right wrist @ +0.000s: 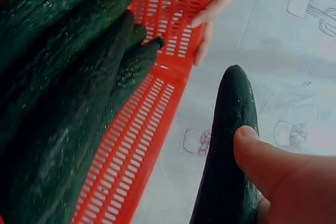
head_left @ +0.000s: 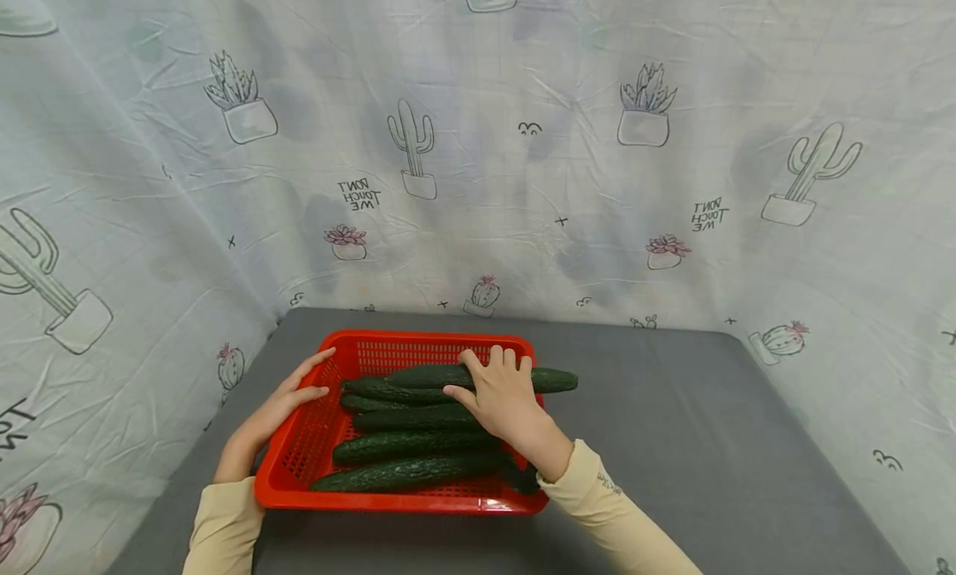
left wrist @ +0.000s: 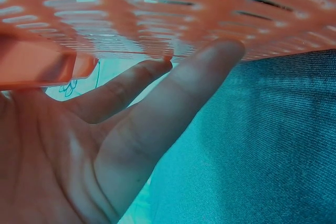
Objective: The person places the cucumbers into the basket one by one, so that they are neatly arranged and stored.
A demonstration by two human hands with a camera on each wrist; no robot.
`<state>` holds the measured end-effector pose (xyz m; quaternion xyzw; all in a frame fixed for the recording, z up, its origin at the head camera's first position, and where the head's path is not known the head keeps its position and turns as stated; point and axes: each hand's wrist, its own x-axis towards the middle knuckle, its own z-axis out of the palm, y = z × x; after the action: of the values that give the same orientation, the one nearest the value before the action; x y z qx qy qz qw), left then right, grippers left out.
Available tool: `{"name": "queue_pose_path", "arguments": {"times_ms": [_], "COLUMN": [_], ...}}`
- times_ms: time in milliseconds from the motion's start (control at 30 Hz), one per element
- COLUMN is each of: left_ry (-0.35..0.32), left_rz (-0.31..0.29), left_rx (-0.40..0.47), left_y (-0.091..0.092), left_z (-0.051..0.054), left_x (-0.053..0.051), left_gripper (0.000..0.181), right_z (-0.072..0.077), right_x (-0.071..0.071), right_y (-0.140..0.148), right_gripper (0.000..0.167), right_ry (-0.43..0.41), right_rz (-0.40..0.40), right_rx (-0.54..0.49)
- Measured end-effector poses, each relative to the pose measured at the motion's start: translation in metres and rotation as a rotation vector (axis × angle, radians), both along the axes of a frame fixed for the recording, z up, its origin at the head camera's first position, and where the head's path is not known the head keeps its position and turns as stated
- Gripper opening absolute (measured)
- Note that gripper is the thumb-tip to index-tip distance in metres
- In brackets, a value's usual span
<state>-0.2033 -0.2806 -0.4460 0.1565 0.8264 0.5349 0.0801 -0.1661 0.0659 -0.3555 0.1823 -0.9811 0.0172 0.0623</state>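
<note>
My right hand [head_left: 506, 397] grips a long dark green cucumber [head_left: 556, 381] over the far right part of the red plastic basket [head_left: 396, 501]. In the right wrist view the thumb presses along this cucumber [right wrist: 231, 129], which appears apart from the basket wall. Several more cucumbers [head_left: 407, 473] lie side by side in the basket, roughly lengthwise. My left hand [head_left: 272, 413] holds the basket's left end, with digits over the rim. The left wrist view shows other fingers against the slotted outer surface [left wrist: 173, 3], below the rim.
The basket stands on a grey-covered table [head_left: 672, 442]. A pale curtain [head_left: 523, 185] printed with potted cacti hangs behind the table and along both sides. Grey tabletop extends to the right of the basket.
</note>
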Motion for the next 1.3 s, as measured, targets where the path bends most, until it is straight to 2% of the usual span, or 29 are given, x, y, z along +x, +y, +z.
{"name": "queue_pose_path", "arguments": {"times_ms": [567,700,867,1300], "left_ry": [-0.013,-0.008,-0.006,-0.022], "left_rz": [0.007,0.005,0.007,0.02], "left_rx": [-0.006,-0.006,-0.002,-0.007], "left_y": [0.0,-0.001,-0.001,0.0], "left_z": [0.0,0.0,-0.002,0.001], "left_x": [-0.001,-0.002,-0.002,0.0], "left_gripper": [0.06,0.06,0.06,0.06], "right_z": [-0.019,-0.027,-0.035,-0.047], "right_x": [-0.011,-0.015,-0.018,-0.022], "right_y": [-0.041,-0.049,-0.059,-0.074], "right_gripper": [0.051,0.052,0.051,0.051], "right_ry": [0.006,-0.026,-0.062,-0.136], "right_rz": [0.044,0.042,0.064,0.05], "right_rx": [0.035,0.071,0.068,0.167]}}
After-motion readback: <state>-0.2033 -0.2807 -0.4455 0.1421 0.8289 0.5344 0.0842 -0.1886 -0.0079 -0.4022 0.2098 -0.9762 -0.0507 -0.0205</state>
